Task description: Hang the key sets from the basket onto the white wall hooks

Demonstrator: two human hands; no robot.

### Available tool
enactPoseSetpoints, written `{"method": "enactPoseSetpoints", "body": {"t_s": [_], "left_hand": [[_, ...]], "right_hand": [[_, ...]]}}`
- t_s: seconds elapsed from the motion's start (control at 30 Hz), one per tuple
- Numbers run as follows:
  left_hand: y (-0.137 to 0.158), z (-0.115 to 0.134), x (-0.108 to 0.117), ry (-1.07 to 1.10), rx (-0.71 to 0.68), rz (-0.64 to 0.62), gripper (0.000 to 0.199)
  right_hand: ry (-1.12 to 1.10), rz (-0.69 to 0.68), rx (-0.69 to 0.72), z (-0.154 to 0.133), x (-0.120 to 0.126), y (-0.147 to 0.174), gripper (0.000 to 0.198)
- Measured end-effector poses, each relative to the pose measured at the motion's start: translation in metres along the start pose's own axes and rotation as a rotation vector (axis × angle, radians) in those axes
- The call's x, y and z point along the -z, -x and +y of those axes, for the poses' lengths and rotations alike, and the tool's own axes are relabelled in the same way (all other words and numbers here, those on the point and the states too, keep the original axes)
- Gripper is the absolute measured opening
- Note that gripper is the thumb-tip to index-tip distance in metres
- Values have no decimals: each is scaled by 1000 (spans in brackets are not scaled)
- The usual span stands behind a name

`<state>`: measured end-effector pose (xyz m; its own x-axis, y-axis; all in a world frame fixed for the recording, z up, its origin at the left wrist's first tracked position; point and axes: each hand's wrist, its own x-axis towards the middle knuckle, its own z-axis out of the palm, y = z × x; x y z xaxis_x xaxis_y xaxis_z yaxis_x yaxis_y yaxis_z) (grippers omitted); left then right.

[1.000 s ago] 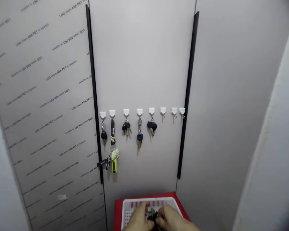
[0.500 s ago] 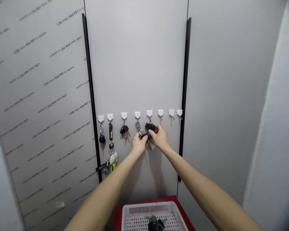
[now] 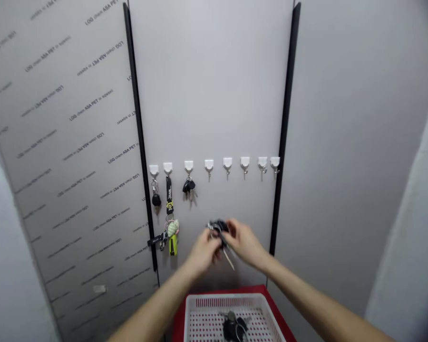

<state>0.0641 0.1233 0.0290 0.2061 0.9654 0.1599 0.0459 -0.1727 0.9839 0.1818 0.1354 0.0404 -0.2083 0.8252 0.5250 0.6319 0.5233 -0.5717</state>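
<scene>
Black-headed keys point(image 3: 219, 227) with metal rings are bunched between my two hands, away from the wall and below the row of hooks. My left hand point(image 3: 204, 249) is closed on the left side of the bunch, and a key blade points down beside it. Fingers of my right hand point(image 3: 243, 241) pinch the bunch from the right. Motion blur hides which keys each hand grips. A white plastic basket point(image 3: 190, 316) below my hands holds other black keys point(image 3: 231, 327) on a ring.
Several white hooks point(image 3: 227, 162) line the wall. Keys point(image 3: 156, 199), a black strap point(image 3: 169, 194) with trinkets and a green tag point(image 3: 173, 245), and a black key bunch point(image 3: 189, 186) hang at left. Black vertical strips point(image 3: 287, 109) flank the panel. Under the basket is a red surface point(image 3: 178, 323).
Both key bunches have come off the fourth and fifth hooks. My hands have moved down with them, toward the basket, and brought the bunches together.
</scene>
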Motion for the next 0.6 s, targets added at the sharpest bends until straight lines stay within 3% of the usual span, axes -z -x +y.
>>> {"method": "enactPoseSetpoints", "body": {"t_s": [0.1,0.17,0.23,0.3,0.37,0.43,0.5,0.6], "left_hand": [[26,-74,-7,-112,195,-75,15],[43,-112,-9,-221,255,-127,19],[56,-137,-7,-346,289,-172,20],[65,-145,-2,-465,310,-183,19],[65,-134,9,-565,269,-147,18],[58,-104,26,-627,111,-35,20],[45,-60,50,-633,-140,198,25],[21,3,86,-642,-426,633,30]], "right_hand": [[-17,-216,-147,38,-45,54,17],[-2,-280,-209,60,-66,85,17],[25,-353,-223,74,-78,106,19],[101,-440,-225,79,-80,113,21],[196,-503,-214,74,-75,104,19],[220,-479,-157,58,-64,78,16],[147,-348,-58,32,-50,41,19],[27,7,51,-15,-32,-21,30]]}}
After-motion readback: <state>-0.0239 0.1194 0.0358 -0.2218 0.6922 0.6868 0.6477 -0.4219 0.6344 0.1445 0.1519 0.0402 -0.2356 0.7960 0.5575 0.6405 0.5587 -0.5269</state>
